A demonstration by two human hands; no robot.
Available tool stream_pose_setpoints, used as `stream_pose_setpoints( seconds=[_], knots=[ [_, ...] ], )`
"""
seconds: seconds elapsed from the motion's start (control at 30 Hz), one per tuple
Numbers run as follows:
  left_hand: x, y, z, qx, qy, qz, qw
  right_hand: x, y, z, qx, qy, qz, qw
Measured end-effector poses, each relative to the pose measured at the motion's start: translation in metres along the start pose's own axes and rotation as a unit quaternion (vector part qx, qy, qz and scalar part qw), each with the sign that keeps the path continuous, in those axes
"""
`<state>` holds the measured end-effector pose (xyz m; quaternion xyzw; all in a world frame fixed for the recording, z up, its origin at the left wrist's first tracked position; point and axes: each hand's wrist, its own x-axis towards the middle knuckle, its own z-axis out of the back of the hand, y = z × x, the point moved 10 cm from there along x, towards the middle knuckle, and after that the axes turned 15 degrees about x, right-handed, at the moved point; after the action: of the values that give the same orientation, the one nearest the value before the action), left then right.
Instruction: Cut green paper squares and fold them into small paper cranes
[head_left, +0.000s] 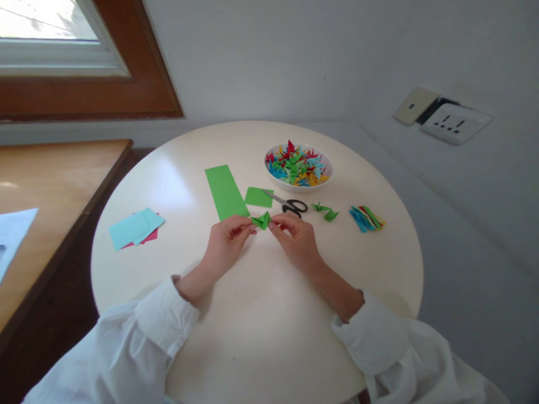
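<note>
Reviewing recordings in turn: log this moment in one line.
left hand: pinches folded green paper | right hand: pinches its other end | beyond: scissors, white bowl, green strip

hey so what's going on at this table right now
A person's left hand and right hand pinch opposite sides of a small folded green paper. Scissors lie just beyond, by green sheets. A white bowl of colorful folded paper pieces sits farther back.

The scissors' handles (297,206) are black; the bowl (299,187) is white.
</note>
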<state>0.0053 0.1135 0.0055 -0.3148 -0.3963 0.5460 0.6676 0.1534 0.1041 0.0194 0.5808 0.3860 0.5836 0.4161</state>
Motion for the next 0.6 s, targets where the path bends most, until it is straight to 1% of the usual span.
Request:
stream_pose_setpoints(
  seconds=[0.2, 0.4, 0.6],
  knots=[
    [-0.002, 0.001, -0.001, 0.023, -0.003, -0.020, 1.000, -0.001, -0.003, 0.001, 0.002, -0.002, -0.001, 1.000],
    [-0.002, 0.002, -0.006, 0.027, 0.017, -0.033, 0.999, -0.002, -0.003, 0.000, -0.002, 0.000, 0.006, 1.000],
    [-0.003, -0.003, -0.011, 0.061, 0.038, -0.052, 0.996, -0.003, -0.001, -0.008, -0.007, 0.029, 0.006, 1.000]
  ],
)
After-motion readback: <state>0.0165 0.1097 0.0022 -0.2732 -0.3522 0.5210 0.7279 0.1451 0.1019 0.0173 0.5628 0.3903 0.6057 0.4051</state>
